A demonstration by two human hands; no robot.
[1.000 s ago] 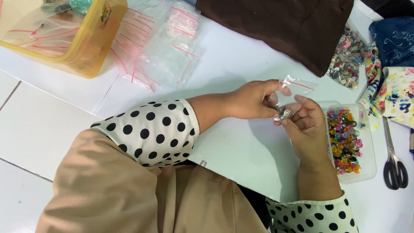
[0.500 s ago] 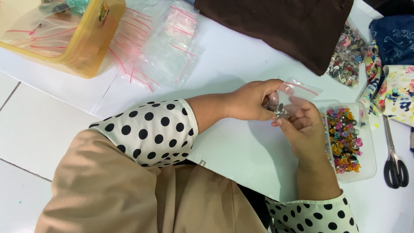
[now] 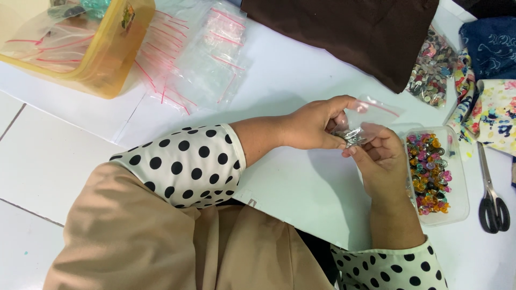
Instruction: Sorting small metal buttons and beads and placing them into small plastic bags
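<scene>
Above the white desk point(image 3: 301, 70), just left of the clear tray of coloured beads point(image 3: 431, 173), both hands meet over one small clear zip bag point(image 3: 371, 110): the left hand point(image 3: 317, 124) has its grip pinched on the bag's near edge, the right hand point(image 3: 379, 156) comes up from below with its fingers pressed together on a little cluster of silvery pieces point(image 3: 352, 137) at the bag's mouth. The bag lies up and to the right from the two grips, its long axis slanting away toward the brown cloth point(image 3: 349, 32), the red seal strip at its far end; both hands touch it, the left one holding more of it. Counted: one bag in hand, one bead tray, one pair of black-handled scissors point(image 3: 492, 196) to the right of the tray, one yellow box point(image 3: 80, 48) at the far left, and a loose heap of empty zip bags point(image 3: 199, 59) beside it, too overlapped to count. The silvery pieces are too small to number
</scene>
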